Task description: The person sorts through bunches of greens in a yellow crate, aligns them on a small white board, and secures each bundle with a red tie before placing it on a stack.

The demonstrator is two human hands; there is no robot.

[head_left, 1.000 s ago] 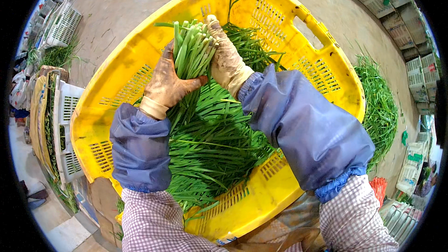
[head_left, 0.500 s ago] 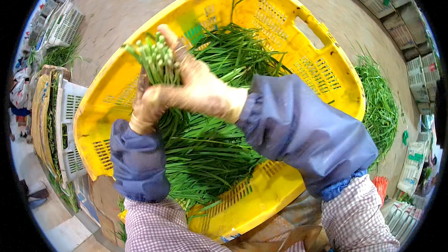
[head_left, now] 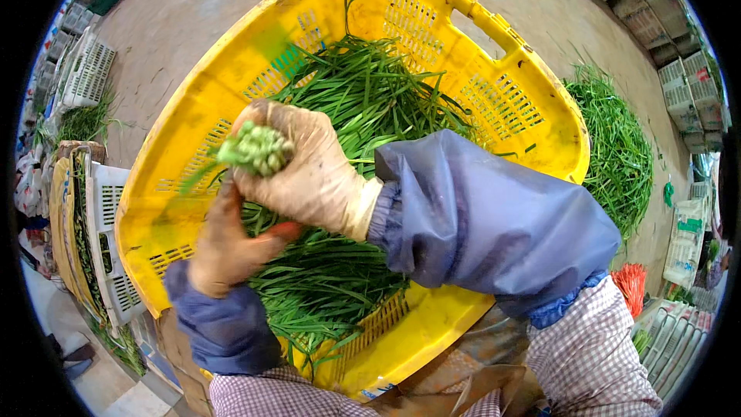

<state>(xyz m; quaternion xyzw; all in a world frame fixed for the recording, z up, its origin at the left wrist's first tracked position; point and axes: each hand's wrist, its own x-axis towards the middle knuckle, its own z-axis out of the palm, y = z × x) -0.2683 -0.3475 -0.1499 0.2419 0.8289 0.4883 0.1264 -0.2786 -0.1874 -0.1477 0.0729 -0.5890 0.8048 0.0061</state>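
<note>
My right hand (head_left: pixel 312 166), in a pale stained glove, is closed round a bunch of garlic chives (head_left: pixel 264 148). The pale cut ends stick out past the fist toward the left. Just below it, my left hand (head_left: pixel 228 255) is open, thumb and fingers apart, with the fingertips close under the bunch; whether they touch is blurred. Both hands are over a yellow plastic basket (head_left: pixel 455 328) with slotted walls. Inside it lie long loose garlic chives (head_left: pixel 332 274). Blue sleeve covers and checked sleeves cover my forearms.
A heap of green leaves (head_left: pixel 614 150) lies on the floor right of the basket. Beyond it are red strips (head_left: pixel 631 287) and a metal rack (head_left: pixel 668 340). White crates (head_left: pixel 116 243) stand at the left, and stacked crates (head_left: pixel 687 89) line the far right.
My right hand has gone from held flat against the bunch to wrapped round it. My left hand has let go and dropped lower. The bunch's cut ends have tipped down and leftward.
</note>
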